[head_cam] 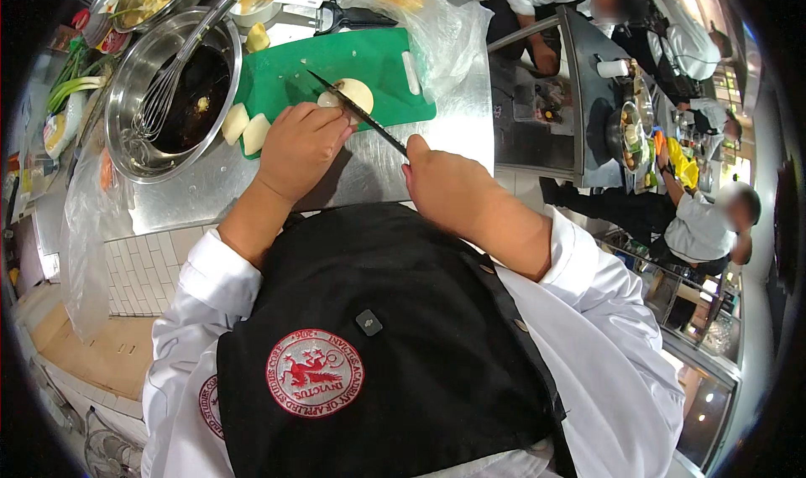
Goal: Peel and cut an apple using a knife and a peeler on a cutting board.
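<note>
My right hand grips a knife with a dark blade; its handle is hidden in the fist. The blade lies slantwise across a pale, peeled round vegetable on the green cutting board. My left hand has its fingers curled on the near-left side of this vegetable, close beside the blade. A small pale section shows left of the knife, at the fingertips. To the left of that hand, two pale peeled chunks rest at the board's edge.
A steel bowl with dark liquid and a whisk stands at left. Beyond the board are a white cup, a yellowish piece, a black-handled tool and a plastic bag. People work at another counter on the right.
</note>
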Motion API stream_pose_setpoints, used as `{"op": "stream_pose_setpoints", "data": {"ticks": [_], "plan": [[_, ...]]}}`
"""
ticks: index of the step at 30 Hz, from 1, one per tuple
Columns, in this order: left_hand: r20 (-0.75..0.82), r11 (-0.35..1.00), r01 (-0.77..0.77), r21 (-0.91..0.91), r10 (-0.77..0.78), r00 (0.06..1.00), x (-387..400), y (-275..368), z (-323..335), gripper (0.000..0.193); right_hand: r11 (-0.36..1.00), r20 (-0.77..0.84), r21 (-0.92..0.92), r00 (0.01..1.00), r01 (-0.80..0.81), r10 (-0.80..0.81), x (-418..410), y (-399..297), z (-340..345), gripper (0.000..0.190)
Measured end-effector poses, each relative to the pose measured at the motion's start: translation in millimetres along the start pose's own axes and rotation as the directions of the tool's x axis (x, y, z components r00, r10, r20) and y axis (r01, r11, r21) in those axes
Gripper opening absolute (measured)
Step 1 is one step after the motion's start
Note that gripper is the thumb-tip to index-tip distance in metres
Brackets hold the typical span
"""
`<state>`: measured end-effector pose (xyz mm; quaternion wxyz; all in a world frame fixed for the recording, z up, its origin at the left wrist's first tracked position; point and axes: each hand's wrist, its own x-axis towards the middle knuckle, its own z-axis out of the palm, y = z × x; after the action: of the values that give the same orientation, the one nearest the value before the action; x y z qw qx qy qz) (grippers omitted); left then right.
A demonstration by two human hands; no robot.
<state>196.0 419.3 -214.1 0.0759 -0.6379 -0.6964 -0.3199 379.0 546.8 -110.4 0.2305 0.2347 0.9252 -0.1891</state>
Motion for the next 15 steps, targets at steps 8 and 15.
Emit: {"op": "stream_pose_setpoints", "data": {"ticks": [8, 15], "plan": [[-0.017, 1.0, 0.027, 0.009, -0.026, 1.0, 0.0, 4.7, -0.6, 0.017, 0.99, -0.164, 0.058, 0.979, 0.129, -0.118, 13.7, 26.7, 41.3, 0.024], [-0.05, 0.944, 0.321, 0.077, -0.318, 0.947, -12.1, 11.2, 1.2, 0.022, 0.965, -0.283, 0.141, 0.943, 0.22, -0.173, 26.3, 39.5, 56.3, 0.024]]}}
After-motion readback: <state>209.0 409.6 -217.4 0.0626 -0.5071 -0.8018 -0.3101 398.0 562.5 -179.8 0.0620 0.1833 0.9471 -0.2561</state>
